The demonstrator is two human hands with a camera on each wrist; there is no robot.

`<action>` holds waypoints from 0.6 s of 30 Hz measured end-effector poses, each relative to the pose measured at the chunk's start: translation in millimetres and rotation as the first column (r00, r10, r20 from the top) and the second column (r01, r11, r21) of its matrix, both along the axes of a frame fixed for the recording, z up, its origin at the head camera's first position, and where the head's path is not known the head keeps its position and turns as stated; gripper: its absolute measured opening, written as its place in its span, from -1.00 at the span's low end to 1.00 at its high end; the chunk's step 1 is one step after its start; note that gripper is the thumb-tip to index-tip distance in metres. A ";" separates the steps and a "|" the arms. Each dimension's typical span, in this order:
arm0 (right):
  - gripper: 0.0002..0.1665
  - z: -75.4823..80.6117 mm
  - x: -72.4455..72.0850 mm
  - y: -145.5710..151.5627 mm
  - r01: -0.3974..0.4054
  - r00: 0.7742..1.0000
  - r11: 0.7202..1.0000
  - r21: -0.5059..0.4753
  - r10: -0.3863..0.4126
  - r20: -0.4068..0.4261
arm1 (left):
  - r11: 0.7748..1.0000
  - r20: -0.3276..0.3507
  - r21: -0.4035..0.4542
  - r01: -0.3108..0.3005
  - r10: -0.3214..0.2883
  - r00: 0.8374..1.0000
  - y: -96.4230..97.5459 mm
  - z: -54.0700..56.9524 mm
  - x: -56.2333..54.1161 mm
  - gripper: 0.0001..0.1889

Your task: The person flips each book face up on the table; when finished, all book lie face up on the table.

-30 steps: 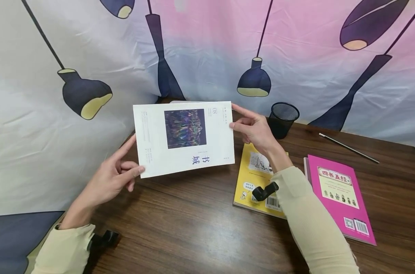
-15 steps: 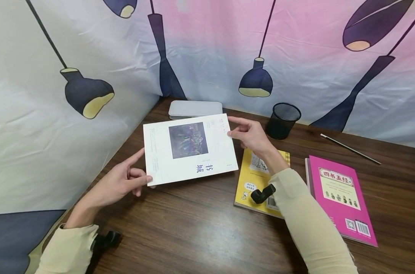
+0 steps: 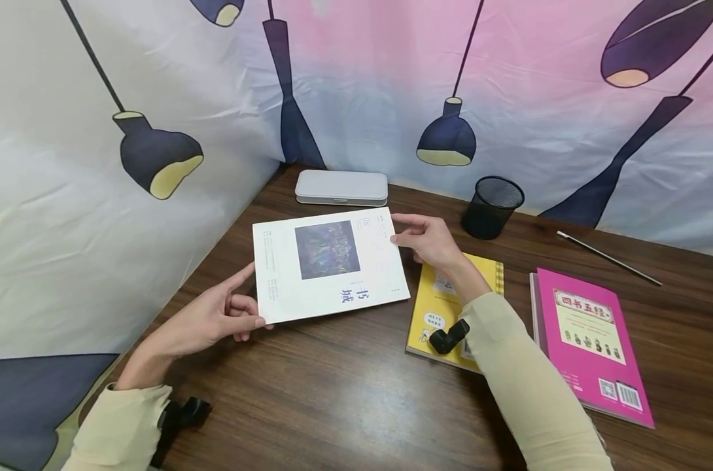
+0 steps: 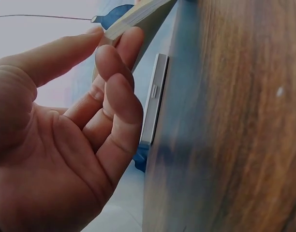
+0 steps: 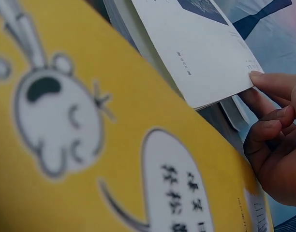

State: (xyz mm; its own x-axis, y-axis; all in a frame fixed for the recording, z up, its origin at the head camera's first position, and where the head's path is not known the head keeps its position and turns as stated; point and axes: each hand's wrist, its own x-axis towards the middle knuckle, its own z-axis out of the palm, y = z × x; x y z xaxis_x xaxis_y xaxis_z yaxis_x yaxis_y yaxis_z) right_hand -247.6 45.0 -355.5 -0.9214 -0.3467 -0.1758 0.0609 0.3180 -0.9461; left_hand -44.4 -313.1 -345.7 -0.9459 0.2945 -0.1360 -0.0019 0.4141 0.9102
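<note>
A white book (image 3: pixel 280 275) with a dark square picture on its cover is held between both hands, raised off the table in the left wrist view. My left hand (image 3: pixel 215 317) pinches its near left corner, thumb on top and fingers underneath. At the far right corner my right hand (image 3: pixel 433 245) pinches the edge the same way. In the left wrist view the book's page edge (image 4: pixel 133 21) shows between thumb and fingers. The right wrist view shows the white cover (image 5: pixel 196 53) gripped at its corner, with a yellow book (image 5: pixel 124 111) large in front.
Behind the white book lies a pale flat case (image 3: pixel 341 186). A black mesh pen cup (image 3: pixel 490 209) stands at the back right, a thin silver stick (image 3: pixel 609 258) beside it. Under the right forearm is the yellow book; a pink book (image 3: pixel 592 353) lies farther right. Printed curtains border the wooden table (image 3: pixel 333 392).
Both hands have lowered the white book toward the table and tilted it flatter, moving it slightly right in the view. The pale case behind it has come into full sight.
</note>
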 end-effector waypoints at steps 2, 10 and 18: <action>-0.42 -1.1 -0.4 -0.6 0.003 1.000 1.000 -0.001 -0.003 0.008 | 1.000 0.002 0.002 0.003 -0.003 1.000 0.2 -0.3 0.3 0.13; -0.33 -4.1 -3.7 1.1 -0.049 0.999 0.999 0.024 0.048 0.016 | 1.000 0.033 -0.005 -0.022 0.022 0.999 2.3 -3.2 -1.9 0.15; -0.22 -6.1 -6.0 -0.4 -0.137 0.990 0.988 0.073 0.135 0.029 | 0.999 0.068 -0.009 -0.031 0.032 0.997 0.1 -5.8 -0.3 0.13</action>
State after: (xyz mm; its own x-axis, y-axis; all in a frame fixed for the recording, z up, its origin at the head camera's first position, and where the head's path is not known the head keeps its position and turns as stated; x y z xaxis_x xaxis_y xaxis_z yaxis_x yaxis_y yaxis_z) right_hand -253.6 44.7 -361.5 -0.8618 -0.4536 -0.2272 0.0344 0.3945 -0.9183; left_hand -44.7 -313.0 -351.5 -0.9432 0.2632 -0.2026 -0.0771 0.4199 0.9043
